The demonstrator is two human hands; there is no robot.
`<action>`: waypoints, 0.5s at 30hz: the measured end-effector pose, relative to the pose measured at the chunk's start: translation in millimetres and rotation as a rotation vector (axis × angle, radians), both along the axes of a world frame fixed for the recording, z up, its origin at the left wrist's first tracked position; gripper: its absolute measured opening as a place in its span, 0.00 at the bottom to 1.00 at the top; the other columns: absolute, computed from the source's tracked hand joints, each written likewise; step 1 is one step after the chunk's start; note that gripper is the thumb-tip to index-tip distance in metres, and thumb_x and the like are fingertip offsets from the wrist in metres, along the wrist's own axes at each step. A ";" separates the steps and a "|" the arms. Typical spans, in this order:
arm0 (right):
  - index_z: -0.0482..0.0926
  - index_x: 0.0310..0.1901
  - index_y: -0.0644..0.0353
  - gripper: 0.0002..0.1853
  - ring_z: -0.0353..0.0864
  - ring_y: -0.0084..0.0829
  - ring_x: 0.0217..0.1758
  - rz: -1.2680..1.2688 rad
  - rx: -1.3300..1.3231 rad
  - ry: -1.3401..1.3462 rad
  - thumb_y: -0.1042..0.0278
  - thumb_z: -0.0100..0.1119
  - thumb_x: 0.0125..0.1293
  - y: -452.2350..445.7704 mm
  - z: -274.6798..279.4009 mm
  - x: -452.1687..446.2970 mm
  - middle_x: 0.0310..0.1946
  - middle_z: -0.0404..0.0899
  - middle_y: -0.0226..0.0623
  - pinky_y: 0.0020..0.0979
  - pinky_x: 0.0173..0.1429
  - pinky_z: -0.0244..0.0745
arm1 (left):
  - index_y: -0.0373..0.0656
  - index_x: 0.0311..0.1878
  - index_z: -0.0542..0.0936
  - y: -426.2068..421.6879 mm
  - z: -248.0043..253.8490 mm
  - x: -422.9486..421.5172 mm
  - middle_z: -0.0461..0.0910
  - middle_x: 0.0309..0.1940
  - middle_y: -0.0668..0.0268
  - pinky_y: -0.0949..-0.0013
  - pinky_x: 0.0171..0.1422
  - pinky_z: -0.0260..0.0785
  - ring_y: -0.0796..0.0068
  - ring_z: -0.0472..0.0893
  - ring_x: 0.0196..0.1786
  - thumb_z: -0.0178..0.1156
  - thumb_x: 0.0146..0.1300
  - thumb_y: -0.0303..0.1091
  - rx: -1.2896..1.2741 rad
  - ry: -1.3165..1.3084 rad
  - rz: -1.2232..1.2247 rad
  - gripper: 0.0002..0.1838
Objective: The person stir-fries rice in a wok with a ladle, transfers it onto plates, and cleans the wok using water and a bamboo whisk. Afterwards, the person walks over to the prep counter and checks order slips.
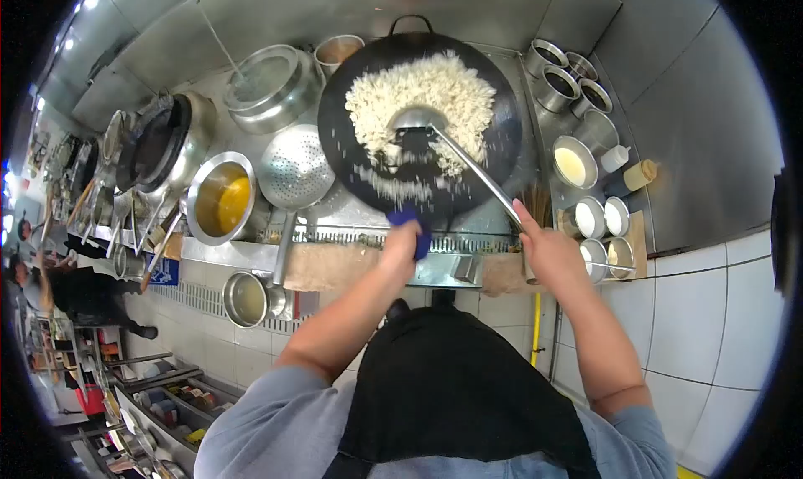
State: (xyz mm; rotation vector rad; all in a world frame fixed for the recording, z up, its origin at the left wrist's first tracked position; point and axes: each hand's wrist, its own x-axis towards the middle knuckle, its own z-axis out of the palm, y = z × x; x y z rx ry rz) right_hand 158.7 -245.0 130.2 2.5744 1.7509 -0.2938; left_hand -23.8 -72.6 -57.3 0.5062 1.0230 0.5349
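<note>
One ladle in right hand; blurred blue box, perhaps lettered.

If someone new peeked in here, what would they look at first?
Probably the big black wok at the top middle, with a heap of white, rice-like grains inside. Next might be the long ladle reaching into it from the right hand, and the left hand gripping a blue cloth at the wok's near edge. Left of the wok, bright yellow-orange liquid shines in a metal pot.
</note>
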 end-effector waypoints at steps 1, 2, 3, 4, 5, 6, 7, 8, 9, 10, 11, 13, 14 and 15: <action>0.57 0.71 0.37 0.29 0.79 0.47 0.28 -0.022 0.035 -0.007 0.60 0.50 0.69 2.3 0.5 -7.5 0.24 0.78 0.47 0.47 0.34 0.74 | 0.39 0.48 0.73 -18.3 2.4 -13.2 0.78 0.37 0.59 0.63 0.41 0.76 0.61 0.81 0.37 0.50 0.51 0.23 0.078 0.042 0.009 0.17; 0.57 0.71 0.37 0.29 0.79 0.47 0.28 -0.023 0.050 -0.004 0.60 0.50 0.69 -0.5 7.2 -12.3 0.24 0.78 0.47 0.47 0.34 0.74 | 0.38 0.47 0.73 -24.5 19.8 -15.4 0.78 0.37 0.59 0.63 0.40 0.77 0.62 0.81 0.37 0.49 0.51 0.23 0.116 0.000 0.041 0.17; 0.56 0.71 0.35 0.30 0.80 0.47 0.28 -0.065 0.030 0.047 0.60 0.51 0.69 -9.0 22.6 -16.8 0.25 0.78 0.47 0.47 0.35 0.75 | 0.38 0.47 0.73 -29.6 32.3 -15.5 0.78 0.37 0.58 0.64 0.39 0.77 0.62 0.81 0.36 0.49 0.51 0.22 0.144 -0.047 0.073 0.17; 0.56 0.71 0.34 0.30 0.80 0.47 0.29 -0.104 -0.002 0.110 0.60 0.51 0.69 -18.8 39.9 -23.4 0.25 0.78 0.48 0.46 0.36 0.75 | 0.40 0.43 0.72 -11.1 22.8 -14.9 0.77 0.33 0.59 0.64 0.31 0.75 0.63 0.80 0.31 0.50 0.52 0.24 -0.090 -0.038 0.021 0.12; 0.56 0.71 0.31 0.31 0.80 0.48 0.30 -0.175 -0.059 0.212 0.61 0.53 0.68 -27.6 66.2 -26.3 0.25 0.78 0.47 0.46 0.37 0.75 | 0.41 0.37 0.71 2.9 53.8 -10.1 0.74 0.26 0.61 0.65 0.22 0.67 0.64 0.75 0.23 0.51 0.54 0.27 -0.098 -0.023 0.019 0.07; 0.59 0.70 0.32 0.30 0.80 0.48 0.33 -0.157 -0.017 0.247 0.63 0.53 0.68 -44.5 79.6 -21.4 0.29 0.79 0.47 0.43 0.40 0.74 | 0.42 0.34 0.72 3.7 72.6 -11.0 0.73 0.25 0.63 0.64 0.22 0.65 0.66 0.74 0.24 0.53 0.54 0.29 -0.107 -0.051 0.036 0.05; 0.60 0.70 0.33 0.30 0.81 0.47 0.34 -0.139 -0.020 0.319 0.64 0.53 0.67 -60.8 102.2 -16.0 0.31 0.80 0.46 0.42 0.41 0.74 | 0.43 0.32 0.72 7.0 91.1 -6.5 0.73 0.24 0.64 0.64 0.22 0.62 0.68 0.73 0.24 0.54 0.53 0.30 -0.097 -0.098 0.056 0.03; 0.61 0.69 0.33 0.29 0.81 0.45 0.36 -0.120 -0.019 0.392 0.65 0.53 0.67 -71.0 119.1 -11.2 0.33 0.81 0.46 0.41 0.42 0.74 | 0.44 0.33 0.72 -3.0 107.0 -9.7 0.74 0.25 0.64 0.63 0.21 0.62 0.68 0.74 0.24 0.54 0.55 0.32 -0.092 -0.046 0.016 0.04; 0.61 0.69 0.33 0.29 0.81 0.45 0.36 -0.114 -0.007 0.385 0.65 0.53 0.67 -70.8 124.4 -4.4 0.33 0.81 0.46 0.41 0.42 0.74 | 0.45 0.35 0.72 -9.8 120.6 -12.1 0.74 0.26 0.63 0.63 0.21 0.63 0.67 0.74 0.25 0.54 0.56 0.33 -0.090 -0.059 0.008 0.05; 0.61 0.69 0.33 0.30 0.81 0.45 0.36 -0.096 -0.077 0.408 0.66 0.53 0.67 -72.4 126.6 -0.1 0.34 0.81 0.46 0.40 0.43 0.74 | 0.46 0.36 0.72 -5.4 131.3 -8.3 0.74 0.26 0.63 0.63 0.21 0.63 0.66 0.74 0.25 0.55 0.56 0.33 -0.111 -0.052 0.041 0.06; 0.61 0.69 0.33 0.30 0.82 0.45 0.37 -0.091 -0.156 0.442 0.66 0.53 0.67 -77.2 125.1 -0.9 0.36 0.81 0.47 0.39 0.43 0.74 | 0.46 0.37 0.71 0.7 135.9 -3.3 0.74 0.26 0.63 0.62 0.21 0.64 0.66 0.74 0.25 0.55 0.56 0.34 -0.144 -0.034 0.063 0.07; 0.60 0.70 0.37 0.29 0.78 0.51 0.34 -0.127 -0.274 0.265 0.66 0.49 0.68 -39.7 90.9 -10.4 0.32 0.79 0.50 0.42 0.42 0.73 | 0.40 0.36 0.68 30.5 109.7 5.6 0.71 0.21 0.61 0.63 0.19 0.62 0.65 0.71 0.19 0.55 0.59 0.35 -0.148 -0.063 -0.029 0.09; 0.57 0.71 0.35 0.29 0.78 0.51 0.35 -0.076 -0.162 0.215 0.62 0.47 0.69 -27.1 52.2 -2.3 0.31 0.78 0.53 0.46 0.41 0.72 | 0.41 0.37 0.69 30.9 78.2 3.5 0.72 0.22 0.61 0.63 0.19 0.63 0.65 0.72 0.20 0.54 0.58 0.34 -0.082 -0.047 -0.034 0.09; 0.57 0.71 0.36 0.28 0.79 0.51 0.33 -0.063 -0.053 0.160 0.61 0.48 0.70 -10.0 20.4 -0.4 0.29 0.79 0.51 0.46 0.39 0.73 | 0.41 0.37 0.70 26.8 56.5 -1.4 0.73 0.24 0.61 0.64 0.19 0.63 0.65 0.73 0.21 0.53 0.58 0.33 -0.016 -0.028 -0.038 0.08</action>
